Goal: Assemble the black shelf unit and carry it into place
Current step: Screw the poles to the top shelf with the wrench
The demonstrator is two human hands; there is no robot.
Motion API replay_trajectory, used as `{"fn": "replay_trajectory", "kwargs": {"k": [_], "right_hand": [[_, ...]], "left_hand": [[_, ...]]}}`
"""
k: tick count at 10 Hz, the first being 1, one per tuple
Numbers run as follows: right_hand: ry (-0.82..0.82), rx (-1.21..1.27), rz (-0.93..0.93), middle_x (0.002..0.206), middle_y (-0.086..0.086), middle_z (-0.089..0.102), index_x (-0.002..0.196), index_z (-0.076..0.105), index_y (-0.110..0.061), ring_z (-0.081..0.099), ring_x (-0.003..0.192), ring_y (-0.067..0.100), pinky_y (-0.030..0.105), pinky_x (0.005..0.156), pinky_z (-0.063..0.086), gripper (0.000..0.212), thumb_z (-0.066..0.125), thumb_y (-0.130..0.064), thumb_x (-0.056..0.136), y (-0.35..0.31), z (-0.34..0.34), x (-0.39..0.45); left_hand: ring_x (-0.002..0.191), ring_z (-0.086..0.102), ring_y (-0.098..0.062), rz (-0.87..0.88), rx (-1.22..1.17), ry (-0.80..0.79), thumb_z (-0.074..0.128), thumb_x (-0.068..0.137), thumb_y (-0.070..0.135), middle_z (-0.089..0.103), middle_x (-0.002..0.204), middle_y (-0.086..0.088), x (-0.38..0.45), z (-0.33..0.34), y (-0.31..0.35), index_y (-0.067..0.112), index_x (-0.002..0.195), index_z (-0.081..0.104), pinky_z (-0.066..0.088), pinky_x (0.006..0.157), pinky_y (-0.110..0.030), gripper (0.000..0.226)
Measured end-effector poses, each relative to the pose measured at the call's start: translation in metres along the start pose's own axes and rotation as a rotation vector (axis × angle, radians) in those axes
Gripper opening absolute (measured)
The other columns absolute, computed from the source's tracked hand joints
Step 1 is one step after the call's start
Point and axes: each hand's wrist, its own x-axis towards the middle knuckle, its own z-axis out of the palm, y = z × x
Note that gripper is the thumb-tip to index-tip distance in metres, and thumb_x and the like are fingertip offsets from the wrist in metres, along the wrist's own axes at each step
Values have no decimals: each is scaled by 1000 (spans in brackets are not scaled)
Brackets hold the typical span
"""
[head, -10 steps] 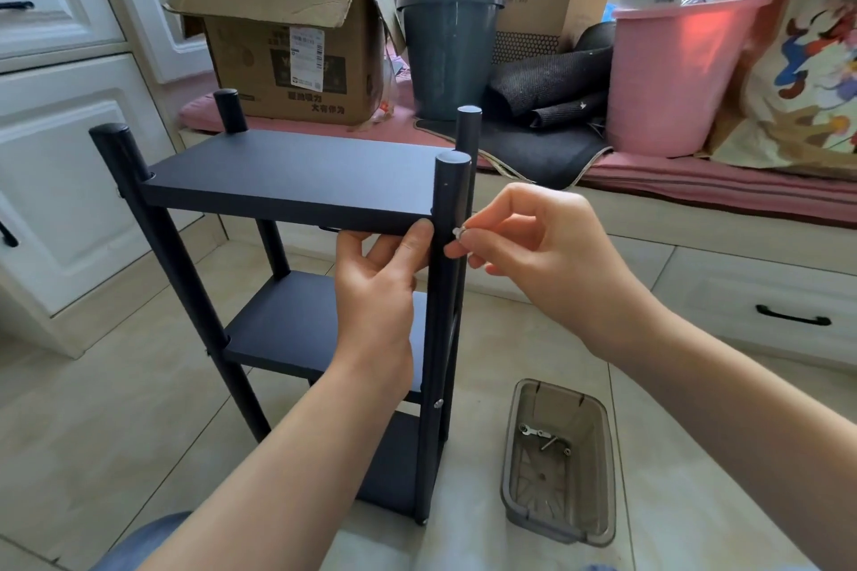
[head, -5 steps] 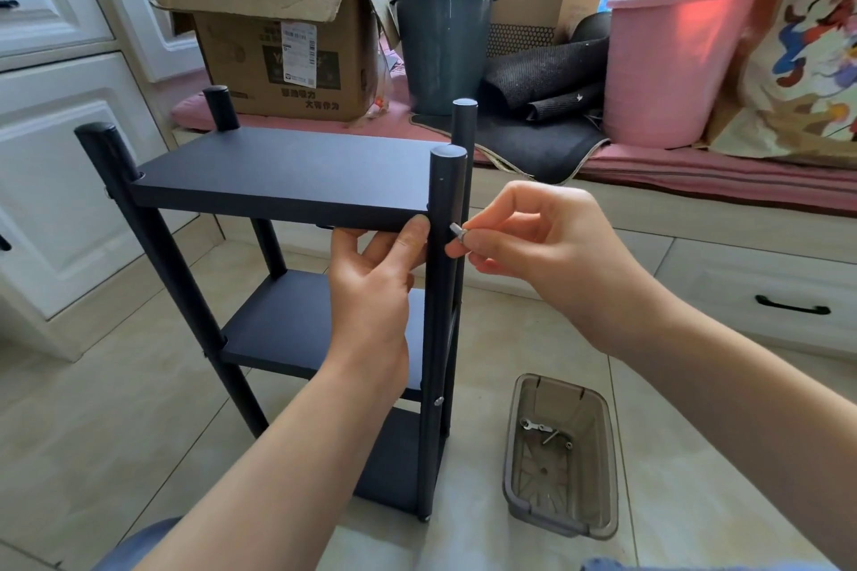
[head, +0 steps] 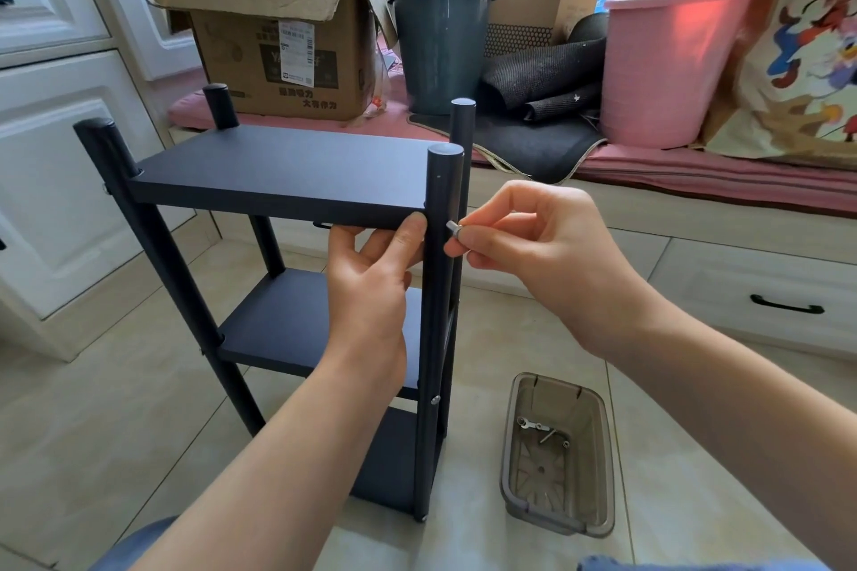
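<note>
The black shelf unit (head: 278, 172) stands upright on the tiled floor, with three boards between four round posts. My left hand (head: 371, 283) grips the front edge of the top board, thumb on the edge, right beside the near right post (head: 443, 181). My right hand (head: 524, 246) pinches a small silver screw (head: 452, 228) between thumb and forefinger. The screw's tip touches the right side of that post at the level of the top board.
A clear grey plastic tray (head: 556, 510) lies on the floor at the right, holding a small wrench and a few screws. Behind the shelf a bench carries a cardboard box (head: 273, 37), a grey bin (head: 440, 46) and a pink bucket (head: 668, 65). White cabinets (head: 51, 153) stand at the left.
My right hand has turned slightly with the screw at the post. The view has shifted a little. My left hand stays on the top board.
</note>
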Motion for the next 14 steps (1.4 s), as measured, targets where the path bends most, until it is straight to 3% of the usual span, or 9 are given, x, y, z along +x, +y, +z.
{"fn": "replay_trajectory", "kwargs": {"k": [3,7,9,10,12,14], "right_hand": [[23,-50,-32,76,1,76,80,67,-9,73,75,11,21,74,58,12,69,0,87,2,0,1],[-30,18,-45,79,5,76,79,66,-11,74,81,17,25,77,58,14,69,1,87,7,-3,4],[-98,285,128,86,13,76,75,72,-14,73,85,21,27,81,58,18,69,-1,87,11,-11,7],[-134,380,181,88,15,75,76,73,-13,71,81,20,27,81,57,9,72,-7,82,14,-12,8],[-161,482,258,88,15,74,76,74,-12,70,76,18,32,83,58,5,72,-9,77,15,-14,9],[-39,112,18,80,9,76,78,70,-11,74,81,19,27,78,59,13,71,-1,86,7,-6,6]], "left_hand": [[91,75,-9,-5,4,11,67,94,25,78,99,10,1,2,-2,19,124,52,43,80,-25,34],[91,74,-9,0,2,-7,66,94,26,77,98,11,2,1,-2,17,133,50,43,80,-24,44],[93,74,-9,-11,-3,-17,65,94,25,78,99,12,2,0,-1,18,133,50,43,83,-26,42],[94,74,-9,-19,2,-12,65,94,26,77,102,11,2,-1,0,17,135,50,44,82,-26,44],[92,74,-9,-25,5,-6,65,94,25,77,101,11,3,0,0,16,137,50,44,80,-26,46],[90,74,-8,-10,13,-10,66,94,26,77,97,13,2,-2,-1,17,135,50,43,81,-28,45]]}}
